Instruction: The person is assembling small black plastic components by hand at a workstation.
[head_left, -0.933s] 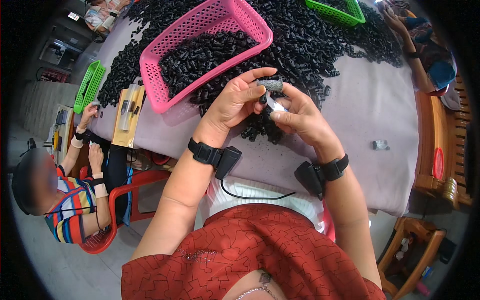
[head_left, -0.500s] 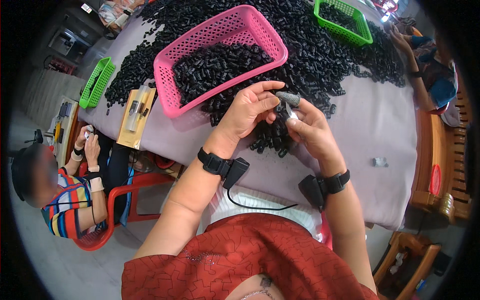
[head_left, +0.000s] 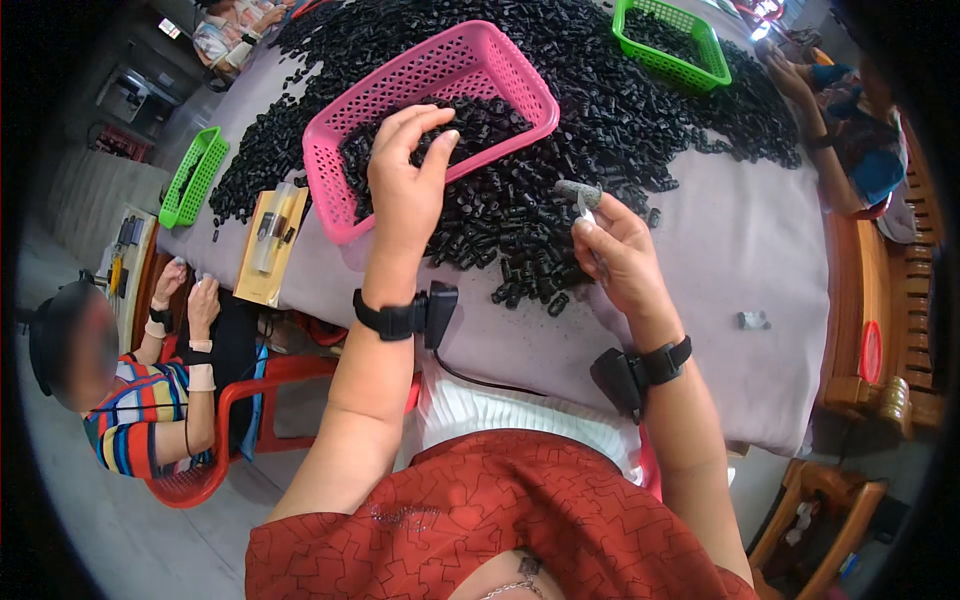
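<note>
Over the near side of the pink basket (head_left: 330,222), my left hand (head_left: 408,175) is open, its fingers curved and the thumb apart. No object shows between them. Small black cylindrical plastic parts (head_left: 490,120) lie in the basket beneath. To the right, above the near edge of the heap of black parts (head_left: 530,270), my right hand (head_left: 625,250) is closed on a small, thin knife-like tool (head_left: 586,208), pale at the thumb. A grey, worn finger cover (head_left: 578,192) sits on its index finger.
Green baskets stand at the far right (head_left: 690,72) and left (head_left: 193,180). A yellow-brown pad (head_left: 262,280) carries a clear tube (head_left: 268,235). Another grey finger cover (head_left: 753,320) lies on the cloth. Co-workers sit at left (head_left: 150,400), far left (head_left: 230,40) and right (head_left: 850,140).
My left hand has left the right hand and moved left over the pink basket, its pinch now opened. The right hand stays nearly in place with the tool.
</note>
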